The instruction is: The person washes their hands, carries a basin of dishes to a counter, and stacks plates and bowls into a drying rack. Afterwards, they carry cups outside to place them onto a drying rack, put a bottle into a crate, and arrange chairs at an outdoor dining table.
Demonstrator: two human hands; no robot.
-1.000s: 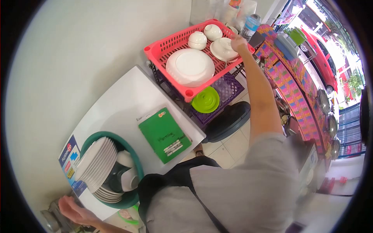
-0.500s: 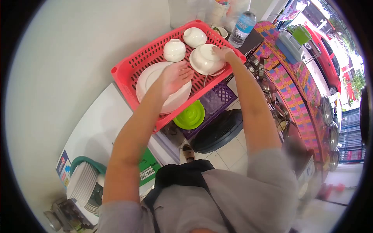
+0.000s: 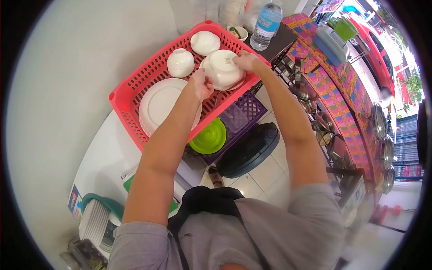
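In a red plastic basket [image 3: 130, 121] a large white bowl [image 3: 220, 72] lies upside down, its base facing up. My right hand [image 3: 246, 61] grips it from the right side. My left hand [image 3: 202, 85] is closed at its near left edge, some fingertips hidden. Beneath that bowl, part of another white dish shows. Two smaller white bowls, one at the back [image 3: 205, 42] and one to the left [image 3: 181, 63], sit in the basket, also bottom up. White plates [image 3: 157, 105] lie face down in its left part, partly behind my left forearm.
A water bottle [image 3: 266, 26] stands on a dark surface right of the basket. Below are a purple crate [image 3: 252, 110], a green bowl [image 3: 209, 137] and a black lid-like object [image 3: 249, 150]. Stacked white plates [image 3: 93, 220] stand at lower left. Pans [image 3: 306, 92] line the right.
My left hand has moved from over the plates to the large bowl's edge, its fingers now curled. My right hand stays on the bowl. The view has shifted, so the basket appears further left.
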